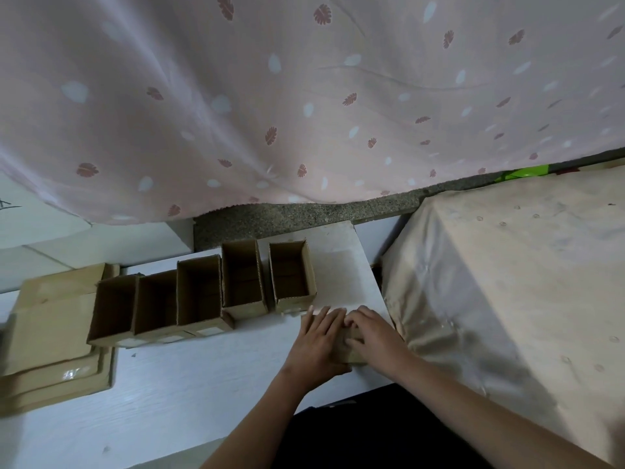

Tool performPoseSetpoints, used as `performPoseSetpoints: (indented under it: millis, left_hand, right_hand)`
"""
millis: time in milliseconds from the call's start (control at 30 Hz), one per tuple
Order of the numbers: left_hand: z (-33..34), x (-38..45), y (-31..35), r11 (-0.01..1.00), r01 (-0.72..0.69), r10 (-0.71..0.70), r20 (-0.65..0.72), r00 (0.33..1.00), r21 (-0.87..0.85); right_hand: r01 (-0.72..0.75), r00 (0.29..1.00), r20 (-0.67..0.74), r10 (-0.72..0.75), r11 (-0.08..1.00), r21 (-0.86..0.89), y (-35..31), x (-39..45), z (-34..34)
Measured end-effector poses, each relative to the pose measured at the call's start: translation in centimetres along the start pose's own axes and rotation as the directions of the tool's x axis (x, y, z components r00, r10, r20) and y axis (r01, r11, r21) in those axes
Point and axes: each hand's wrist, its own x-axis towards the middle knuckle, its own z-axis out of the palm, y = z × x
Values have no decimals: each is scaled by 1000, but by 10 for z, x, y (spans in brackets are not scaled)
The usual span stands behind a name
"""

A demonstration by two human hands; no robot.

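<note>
A flat piece of brown cardboard [350, 346] lies on the white table [203, 384] near its right edge, mostly hidden under both hands. My left hand [318, 340] lies on it with straight fingers pointing away from me. My right hand [372, 333] rests on its right part with the fingers bent down onto the cardboard. Behind and to the left stands a row of several open, empty cardboard boxes [203, 292]; the nearest one [292, 275] is just beyond my fingertips.
A stack of flattened cardboard sheets [50, 333] sits at the table's left end. A pink leaf-print curtain [304, 96] hangs behind. A cloth-covered block [524, 282] stands close on the right. Grey speckled floor [304, 214] shows beyond the table.
</note>
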Motion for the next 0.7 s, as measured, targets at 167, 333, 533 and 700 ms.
performPoseSetpoints:
  millis: [167,333,533,700]
  left_hand:
    - [0,-9,-6,995,100,-100,-4,995,0]
    - [2,-12,-8,991,130,-130,7,991,24]
    - [5,-11,-7,990,136,-137,17,990,31]
    - [3,-9,-8,990,136,-136,2,991,-35]
  right_hand:
    - [-47,999,6,47,998,33,-4,2,4]
    - [-58,998,-32,60,997,46,-8,5,9]
    - [-65,998,-17,65,997,-28,-12,14,7]
    - [-4,997,71,21,971,-238,-14,16,11]
